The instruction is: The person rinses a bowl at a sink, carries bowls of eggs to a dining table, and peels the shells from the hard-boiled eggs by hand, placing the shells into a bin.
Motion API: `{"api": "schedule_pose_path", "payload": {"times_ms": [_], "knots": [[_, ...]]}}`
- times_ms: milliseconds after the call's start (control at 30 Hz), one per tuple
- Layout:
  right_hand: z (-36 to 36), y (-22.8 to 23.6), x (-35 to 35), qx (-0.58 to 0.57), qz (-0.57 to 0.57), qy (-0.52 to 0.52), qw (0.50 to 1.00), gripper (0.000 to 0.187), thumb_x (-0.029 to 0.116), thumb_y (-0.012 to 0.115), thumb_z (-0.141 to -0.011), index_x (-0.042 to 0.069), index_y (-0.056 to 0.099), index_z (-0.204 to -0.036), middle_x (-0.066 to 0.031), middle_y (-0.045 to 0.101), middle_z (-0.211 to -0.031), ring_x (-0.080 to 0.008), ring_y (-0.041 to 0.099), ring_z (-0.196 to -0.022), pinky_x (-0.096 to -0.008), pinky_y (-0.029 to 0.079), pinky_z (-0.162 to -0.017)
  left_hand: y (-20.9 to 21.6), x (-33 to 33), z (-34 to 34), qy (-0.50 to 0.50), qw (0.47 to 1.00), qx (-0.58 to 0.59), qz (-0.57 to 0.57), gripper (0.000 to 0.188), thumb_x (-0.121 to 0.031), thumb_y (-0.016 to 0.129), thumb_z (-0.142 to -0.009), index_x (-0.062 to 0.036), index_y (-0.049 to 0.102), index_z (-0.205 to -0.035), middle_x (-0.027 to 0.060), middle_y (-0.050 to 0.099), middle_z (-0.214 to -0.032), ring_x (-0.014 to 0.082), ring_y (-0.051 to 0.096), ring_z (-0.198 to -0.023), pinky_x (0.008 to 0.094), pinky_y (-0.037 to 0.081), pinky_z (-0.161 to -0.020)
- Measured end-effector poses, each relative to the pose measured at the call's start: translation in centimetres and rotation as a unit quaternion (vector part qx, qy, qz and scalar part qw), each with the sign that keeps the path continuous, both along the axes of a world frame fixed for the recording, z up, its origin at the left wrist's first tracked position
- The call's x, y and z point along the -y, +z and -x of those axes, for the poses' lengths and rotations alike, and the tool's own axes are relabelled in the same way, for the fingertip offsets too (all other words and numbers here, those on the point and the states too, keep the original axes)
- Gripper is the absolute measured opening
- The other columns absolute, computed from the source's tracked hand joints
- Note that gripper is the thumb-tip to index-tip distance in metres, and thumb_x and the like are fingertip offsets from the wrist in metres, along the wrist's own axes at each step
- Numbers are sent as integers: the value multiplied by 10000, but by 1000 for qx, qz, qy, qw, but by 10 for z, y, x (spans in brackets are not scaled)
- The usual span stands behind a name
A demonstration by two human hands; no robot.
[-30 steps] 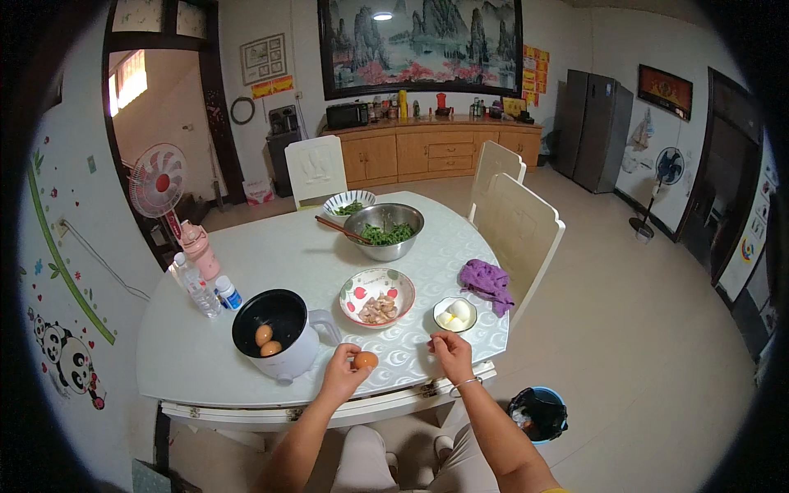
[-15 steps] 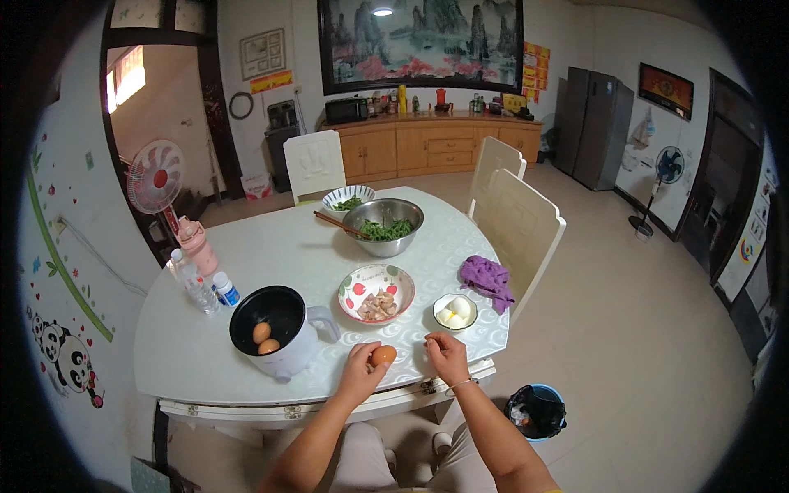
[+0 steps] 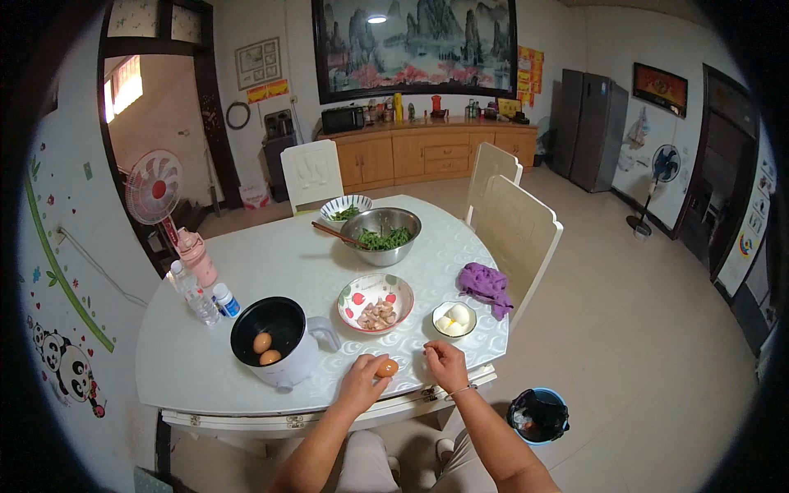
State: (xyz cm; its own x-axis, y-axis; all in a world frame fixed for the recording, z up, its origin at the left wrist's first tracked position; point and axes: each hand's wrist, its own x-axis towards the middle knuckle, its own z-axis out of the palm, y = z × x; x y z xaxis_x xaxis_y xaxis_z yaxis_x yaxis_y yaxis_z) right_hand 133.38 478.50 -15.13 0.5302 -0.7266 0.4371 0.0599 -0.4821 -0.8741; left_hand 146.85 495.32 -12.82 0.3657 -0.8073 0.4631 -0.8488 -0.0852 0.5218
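Note:
At the near edge of the white table [image 3: 271, 238], my left hand [image 3: 364, 384] holds a brown egg [image 3: 387, 368] low over the tabletop, fingers curved against its left side. Just right of it, my right hand [image 3: 446, 365] is closed with the fingertips drawn together; whatever they pinch, if anything, is too small to make out. Beyond the right hand stands a small bowl [image 3: 472, 330] with peeled white eggs [image 3: 459, 315], one showing some yellow. Left of my hands, a white electric pot [image 3: 288, 370] with a black inside holds two brown eggs [image 3: 269, 357].
A strawberry-patterned bowl [image 3: 351, 292] holds pieces of raw meat. Behind it are a steel bowl [image 3: 386, 256] of chopped greens with chopsticks and a striped bowl [image 3: 362, 202]. A purple cloth [image 3: 485, 285] lies right; bottles [image 3: 197, 256] stand left. A lined bin [image 3: 538, 415] sits on the floor.
The whole view has shifted slightly, so the table things appear a little lower. My left hand's egg lies flatter, and its fingers reach across its side. My right hand stays closed in nearly the same place.

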Motion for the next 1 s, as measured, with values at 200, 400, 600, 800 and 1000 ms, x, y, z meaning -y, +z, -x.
{"api": "schedule_pose_path", "payload": {"times_ms": [200, 400, 600, 800, 1000], "knots": [[-1, -10, 5, 6, -3, -2, 1000, 163, 149, 583, -835, 1, 638, -873, -125, 625, -677, -173, 601, -586, -286, 468, -555, 21, 7, 10, 41, 995, -17, 87, 451, -186, 737, -685, -69, 590, -1095, 125, 590, -982, 306, 565, -933, 378, 460, -829], [1, -3, -1, 11, -6, -2, 1000, 163, 139, 590, -828, -3, 641, -889, -125, 628, -691, -165, 599, -592, -283, 470, -563, 25, 1, 7, 64, 992, 83, -65, 414, -233, 738, -678, -56, 603, -1028, 117, 585, -995, 292, 547, -942, 391, 458, -814], [-2, -6, 1, 0, 10, 1, 1000, 148, 126, 581, -835, 2, 637, -892, -120, 645, -718, -183, 622, -627, -286, 484, -587, -7, 13, -7, 2, 925, -366, 101, 435, -247, 732, -685, -52, 587, -1045, 115, 574, -1018, 305, 565, -890, 395, 458, -805], [0, 1, -1, -8, 11, 0, 1000, 152, 134, 573, -838, 5, 635, -890, -122, 649, -733, -200, 636, -652, -299, 491, -607, 7, -3, -2, 38, 999, 15, -1, 489, -223, 743, -679, -69, 571, -1110, 125, 627, -981, 295, 570, -890, 390, 463, -778], [-3, -6, 5, -18, 22, -5, 1000, 153, 125, 567, -841, 1, 638, -896, -120, 648, -726, -181, 622, -632, -283, 483, -591, 28, 0, -1, 11, 998, -12, 64, 468, -240, 723, -698, -90, 581, -1118, 117, 614, -955, 300, 565, -915, 392, 453, -798]]}}
